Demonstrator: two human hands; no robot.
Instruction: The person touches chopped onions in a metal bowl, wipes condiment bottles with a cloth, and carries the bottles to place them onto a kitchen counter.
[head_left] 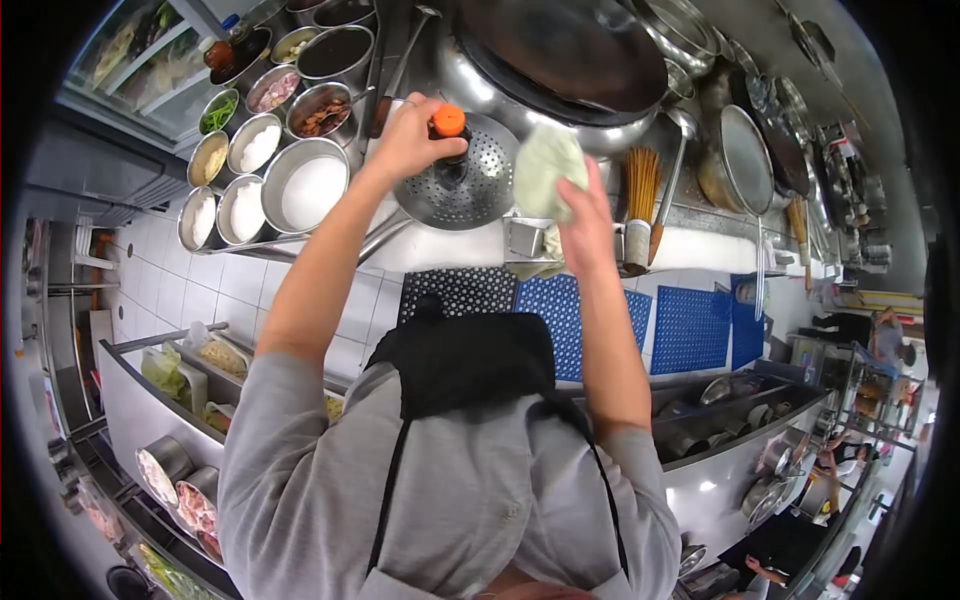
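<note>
L hand (408, 140) grasps dark orange-capped bottle (450, 122) near its top, over perforated strainer (485, 190); contact w/ strainer unclear. R hand (588, 220) clutches pale green cloth (545, 175), blurred, nearby. Step: prob. bottle handling, cloth alongside. Next move calls for steady L grip.

Left of my left grip (415, 138), I see a steel pot of white powder (312, 190), a cup of green pieces (217, 115) and a pot of dark liquid (336, 52). Beyond my right grip (585, 208) sits a big dark wok (565, 50). To its right are a bristle brush (642, 185) and, farther over, a round sieve (747, 160); blue mats (690, 330) lie on the floor below.
</note>
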